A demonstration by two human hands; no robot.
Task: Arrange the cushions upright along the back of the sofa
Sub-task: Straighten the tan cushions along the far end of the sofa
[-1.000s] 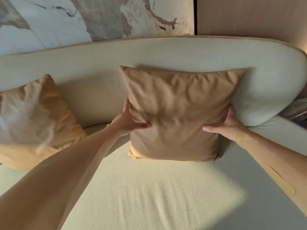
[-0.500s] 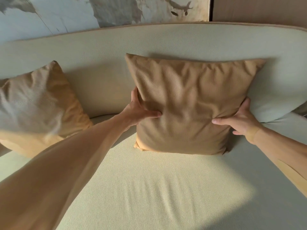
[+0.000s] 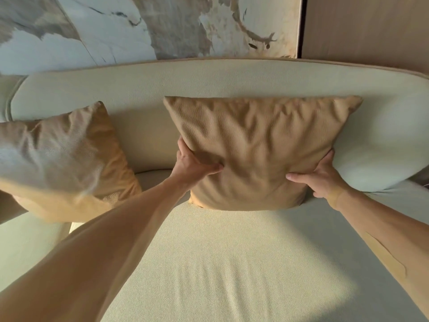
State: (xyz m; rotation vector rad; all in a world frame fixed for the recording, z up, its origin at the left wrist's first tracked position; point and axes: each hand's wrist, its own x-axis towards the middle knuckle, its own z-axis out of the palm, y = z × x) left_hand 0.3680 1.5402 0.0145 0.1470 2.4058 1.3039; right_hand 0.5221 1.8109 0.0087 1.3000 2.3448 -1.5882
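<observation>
A tan square cushion (image 3: 260, 145) stands upright against the cream sofa back (image 3: 209, 80), its lower edge on the seat. My left hand (image 3: 192, 163) grips its left edge, thumb pressed into the front. On the opposite edge, low down, my right hand (image 3: 322, 177) holds it with the thumb across the front. A second tan cushion (image 3: 60, 159) leans against the sofa back at the left, tilted, with neither hand on it.
The cream seat (image 3: 232, 263) spreads out in front of the cushions, partly sunlit. Behind the sofa is a marbled wall panel (image 3: 139, 26) and a brown panel (image 3: 366, 31) at the right. The sofa back curves round to the right end (image 3: 383, 147).
The view has shifted, so the cushion sits lower and further right in frame. Both hands keep their hold on its edges and the cushion stays upright against the back.
</observation>
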